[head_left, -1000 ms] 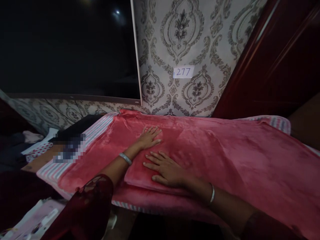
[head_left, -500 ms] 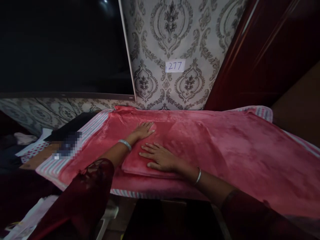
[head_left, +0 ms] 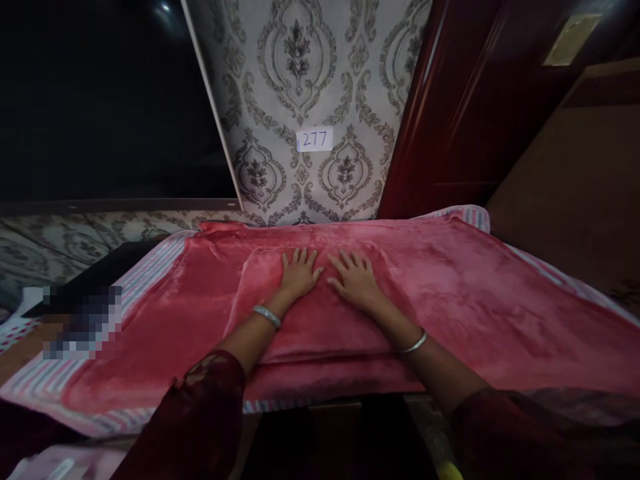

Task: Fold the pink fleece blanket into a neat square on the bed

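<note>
A folded red plush cloth, layered into a flat rectangle, lies on a larger red plush blanket with a striped edge. My left hand rests flat on the folded cloth near its far side, fingers spread. Beside it, a small gap to the right, my right hand also lies flat with its fingers apart. Neither hand grips anything. A bracelet circles each wrist.
The blanket covers a table against a patterned wall bearing a paper label marked 277. A dark television screen hangs at the left. A dark red wooden panel rises at the right.
My right hand has moved away across the cloth to lie level with the left. My left hand's fingers now point more straight ahead. The view has shifted right.
</note>
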`<act>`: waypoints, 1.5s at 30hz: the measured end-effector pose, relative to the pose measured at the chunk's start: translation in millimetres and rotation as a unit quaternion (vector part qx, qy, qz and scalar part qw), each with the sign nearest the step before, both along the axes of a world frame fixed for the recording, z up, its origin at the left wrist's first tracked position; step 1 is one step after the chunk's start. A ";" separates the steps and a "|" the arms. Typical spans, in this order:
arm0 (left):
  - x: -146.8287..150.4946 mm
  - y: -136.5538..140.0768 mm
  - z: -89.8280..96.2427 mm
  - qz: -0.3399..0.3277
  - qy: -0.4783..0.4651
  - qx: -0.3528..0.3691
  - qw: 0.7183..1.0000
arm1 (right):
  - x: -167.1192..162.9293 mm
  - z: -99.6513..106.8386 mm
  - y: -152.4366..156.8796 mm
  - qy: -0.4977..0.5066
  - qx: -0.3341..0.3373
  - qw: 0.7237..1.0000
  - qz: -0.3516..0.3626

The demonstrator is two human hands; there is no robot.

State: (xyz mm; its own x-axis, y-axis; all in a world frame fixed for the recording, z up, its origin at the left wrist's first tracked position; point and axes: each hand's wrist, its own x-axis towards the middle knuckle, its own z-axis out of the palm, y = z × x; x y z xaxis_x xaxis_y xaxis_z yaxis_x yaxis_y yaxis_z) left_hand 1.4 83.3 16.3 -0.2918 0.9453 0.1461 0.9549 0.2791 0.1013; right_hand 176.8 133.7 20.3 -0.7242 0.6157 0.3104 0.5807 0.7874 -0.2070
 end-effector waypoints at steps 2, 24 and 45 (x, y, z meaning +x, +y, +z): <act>2.2 -0.9 -7.6 0.000 0.016 0.015 1.000 | 4.0 -17.1 5.0 -0.049 0.001 0.998 -0.034; 3.8 -0.3 -7.0 0.021 0.018 0.006 1.000 | -12.4 -11.9 78.7 -0.047 -0.101 0.974 -0.196; -85.4 -36.4 -3.6 0.196 -0.126 0.026 0.972 | -10.2 -16.0 87.7 -0.061 -0.070 0.978 -0.187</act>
State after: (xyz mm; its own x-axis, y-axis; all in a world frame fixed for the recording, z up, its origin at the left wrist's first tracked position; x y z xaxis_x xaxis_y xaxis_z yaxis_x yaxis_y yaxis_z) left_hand -84.0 46.9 12.8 -0.6606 0.7476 0.0689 0.7197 0.6045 0.3415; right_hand 166.6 221.4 4.3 -0.4673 0.8745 0.1299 0.8494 0.4848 -0.2083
